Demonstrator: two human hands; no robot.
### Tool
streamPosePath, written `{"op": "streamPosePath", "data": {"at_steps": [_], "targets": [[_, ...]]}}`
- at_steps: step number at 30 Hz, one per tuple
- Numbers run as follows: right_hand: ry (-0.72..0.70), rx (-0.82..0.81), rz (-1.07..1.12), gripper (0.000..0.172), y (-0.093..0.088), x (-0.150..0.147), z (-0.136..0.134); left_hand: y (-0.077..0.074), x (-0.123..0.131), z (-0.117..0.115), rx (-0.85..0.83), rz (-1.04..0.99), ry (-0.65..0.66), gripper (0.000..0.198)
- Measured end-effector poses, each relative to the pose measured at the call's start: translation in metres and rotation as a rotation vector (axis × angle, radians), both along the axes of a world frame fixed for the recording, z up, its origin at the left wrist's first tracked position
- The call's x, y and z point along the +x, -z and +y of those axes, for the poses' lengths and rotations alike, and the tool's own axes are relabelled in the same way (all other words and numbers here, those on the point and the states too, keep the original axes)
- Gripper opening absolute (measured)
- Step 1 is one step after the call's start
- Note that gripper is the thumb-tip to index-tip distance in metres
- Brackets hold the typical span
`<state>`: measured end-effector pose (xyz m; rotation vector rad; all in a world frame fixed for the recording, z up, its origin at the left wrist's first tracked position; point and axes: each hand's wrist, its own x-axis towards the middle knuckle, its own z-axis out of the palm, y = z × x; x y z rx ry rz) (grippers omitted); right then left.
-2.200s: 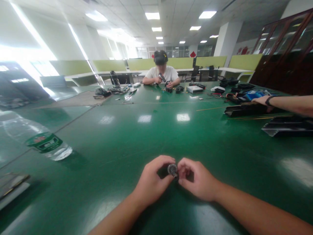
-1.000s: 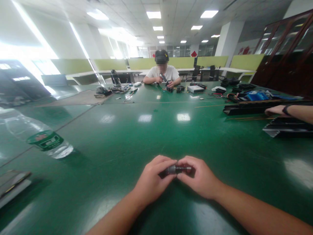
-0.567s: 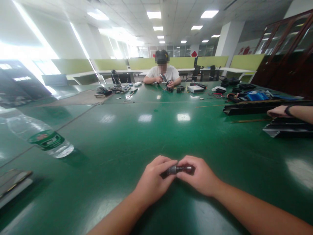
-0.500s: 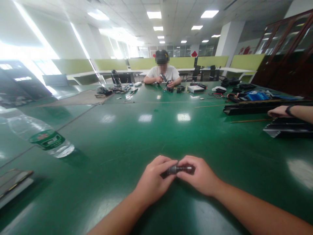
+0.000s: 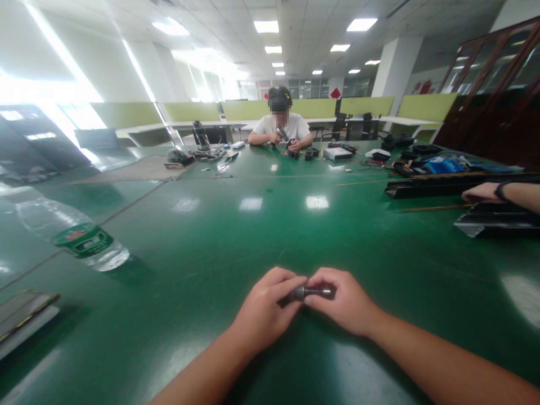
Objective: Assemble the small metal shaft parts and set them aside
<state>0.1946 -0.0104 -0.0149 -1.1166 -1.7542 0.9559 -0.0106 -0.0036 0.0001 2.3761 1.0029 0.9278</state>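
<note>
The fingers (image 5: 291, 283) of my left hand (image 5: 262, 314) and right hand (image 5: 345, 304) pinch the small metal cylinder (image 5: 311, 292) by its ends, low over the counter (image 5: 253, 236). Green surface stretches wide ahead; water bottle (image 5: 78, 242) well left, black trays (image 5: 493, 223) well right.

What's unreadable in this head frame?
1. Part: mostly covered by left hand and right hand, head view; type unclear.
2. Bottle: label too blurred, neck washed out near left edge.
3. Flat item: cut by left edge.
4. Co-worker's hand: arm cut by right edge.
5. Far clutter: too small.
</note>
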Motion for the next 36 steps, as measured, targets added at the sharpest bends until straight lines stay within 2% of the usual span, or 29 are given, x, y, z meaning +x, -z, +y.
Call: {"op": "streamPosePath", "data": {"at_steps": [22, 36], "targets": [[0.03, -0.013, -0.016, 0.004, -0.0017, -0.0004, 0.0003, -0.0018, -0.0033, 0.0041, 0.043, 0.004, 0.01, 0.03], [0.106, -0.021, -0.02, 0.003, -0.004, -0.0018, -0.0019, 0.0008, -0.0085, 0.0083, 0.077, 0.008, -0.03, 0.03]]}}
